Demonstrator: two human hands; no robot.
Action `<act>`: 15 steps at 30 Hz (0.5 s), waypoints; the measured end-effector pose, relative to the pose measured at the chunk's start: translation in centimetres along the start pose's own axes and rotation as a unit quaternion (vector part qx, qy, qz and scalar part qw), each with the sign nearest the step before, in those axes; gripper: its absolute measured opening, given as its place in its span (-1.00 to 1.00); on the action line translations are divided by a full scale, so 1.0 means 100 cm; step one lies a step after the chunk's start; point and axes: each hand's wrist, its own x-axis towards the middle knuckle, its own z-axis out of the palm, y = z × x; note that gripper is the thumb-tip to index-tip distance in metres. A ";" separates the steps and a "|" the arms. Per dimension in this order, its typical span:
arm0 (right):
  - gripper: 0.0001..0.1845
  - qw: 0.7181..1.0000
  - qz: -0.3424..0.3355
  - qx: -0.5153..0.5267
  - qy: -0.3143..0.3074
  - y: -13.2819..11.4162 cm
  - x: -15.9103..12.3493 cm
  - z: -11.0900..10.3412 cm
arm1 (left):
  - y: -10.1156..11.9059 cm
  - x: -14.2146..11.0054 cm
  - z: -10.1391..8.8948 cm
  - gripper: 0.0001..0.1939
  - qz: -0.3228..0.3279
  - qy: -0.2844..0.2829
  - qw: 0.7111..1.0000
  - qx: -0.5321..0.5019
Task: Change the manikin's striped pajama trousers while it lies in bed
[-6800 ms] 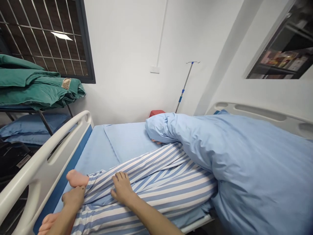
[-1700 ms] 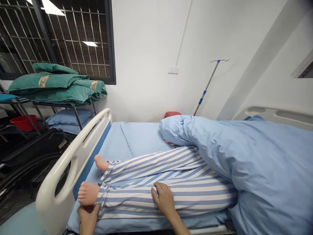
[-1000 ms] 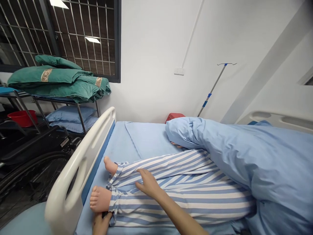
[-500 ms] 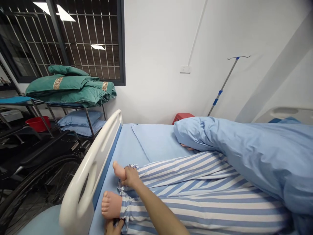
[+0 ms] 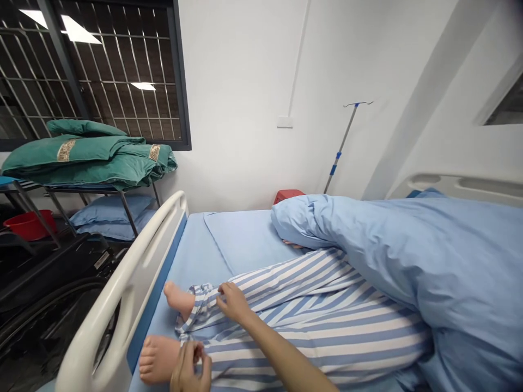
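Two legs in blue-and-white striped trousers lie on the bed. Bare, smooth feet, like a manikin's, stick out of the cuffs: a far foot and a near foot. My right hand is over the far trouser leg, just above its gathered cuff, with fingers and thumb apart. Whether it touches the cloth I cannot tell. At the near ankle my left hand is bent beside the cuff, a gap showing between thumb and fingers. It partly hides that ankle. A light blue quilt covers the upper legs.
A cream footboard rises left of the feet, with a wheelchair beyond it. Green folded bedding lies on a rack under the barred window. Behind the bed stand a drip pole and a red stool.
My right hand has let go of the far ankle and moved up over the trouser leg. My left hand has risen from beneath the near ankle to beside its cuff. The view has turned right.
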 end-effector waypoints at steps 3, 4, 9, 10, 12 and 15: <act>-0.86 0.995 0.103 -0.002 0.004 0.048 -0.034 -0.036 | 0.050 0.059 0.022 -0.80 0.107 -0.094 0.990 0.008; -0.86 0.991 0.134 -0.003 0.010 0.063 -0.046 -0.047 | 0.058 0.078 0.033 -0.74 0.136 -0.123 0.983 0.021; -0.81 0.962 0.263 0.053 0.050 0.110 -0.092 -0.084 | 0.033 0.141 0.079 -0.33 0.186 -0.234 0.919 0.256; -0.82 0.949 0.293 0.096 0.059 0.115 -0.095 -0.087 | 0.021 0.148 0.083 -0.32 0.165 -0.253 0.904 0.302; -0.87 0.917 0.344 0.191 0.064 0.120 -0.094 -0.087 | 0.004 0.157 0.082 -0.37 0.140 -0.284 0.879 0.356; -0.91 0.869 0.393 0.297 0.040 0.117 -0.082 -0.075 | 0.005 0.164 0.066 -0.47 0.134 -0.295 0.869 0.374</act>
